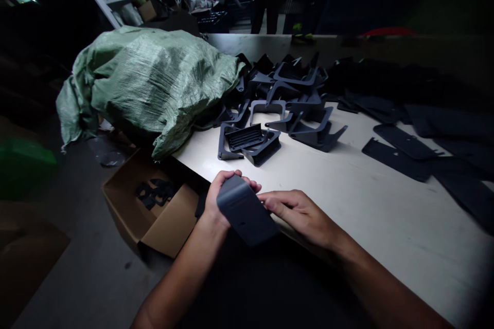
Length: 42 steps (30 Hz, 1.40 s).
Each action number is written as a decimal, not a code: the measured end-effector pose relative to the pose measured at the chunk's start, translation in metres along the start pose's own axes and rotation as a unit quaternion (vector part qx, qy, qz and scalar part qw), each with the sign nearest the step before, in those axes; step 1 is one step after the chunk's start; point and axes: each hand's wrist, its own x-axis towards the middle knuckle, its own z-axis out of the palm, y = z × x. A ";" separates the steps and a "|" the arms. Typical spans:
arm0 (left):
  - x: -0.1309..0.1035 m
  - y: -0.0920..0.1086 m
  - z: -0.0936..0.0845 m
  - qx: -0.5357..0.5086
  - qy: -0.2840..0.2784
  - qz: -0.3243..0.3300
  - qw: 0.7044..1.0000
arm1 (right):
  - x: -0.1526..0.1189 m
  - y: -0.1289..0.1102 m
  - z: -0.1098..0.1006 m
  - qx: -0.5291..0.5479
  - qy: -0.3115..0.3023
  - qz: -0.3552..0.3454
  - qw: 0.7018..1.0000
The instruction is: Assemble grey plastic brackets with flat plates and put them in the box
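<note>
The left hand (214, 199) is clamped around a dark grey, round-cornered, plastic-looking part (247, 213), which is nearer the wearer than the pale green woven sack (154, 77) and to its right. The right hand (304, 212) has thumb and forefinger close together at the part's edge; I cannot tell whether they grip it. Right of the sack, dark grey angular brackets (304, 105) lie heaped on the white counter (332, 180); farther right of it are flat blackish panels (405, 141). Below the sack stands an open brown cardboard box (170, 226).
</note>
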 end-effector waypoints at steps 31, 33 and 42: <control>-0.011 -0.011 0.002 0.184 -0.006 0.183 0.966 | 0.000 0.008 0.011 0.036 0.009 0.042 0.998; -0.007 -0.009 0.002 0.137 0.010 0.176 0.975 | 0.001 0.011 0.009 0.012 0.017 0.038 0.999; 0.020 0.001 -0.032 0.320 0.106 0.249 0.908 | -0.001 0.008 -0.008 0.004 0.134 0.057 0.989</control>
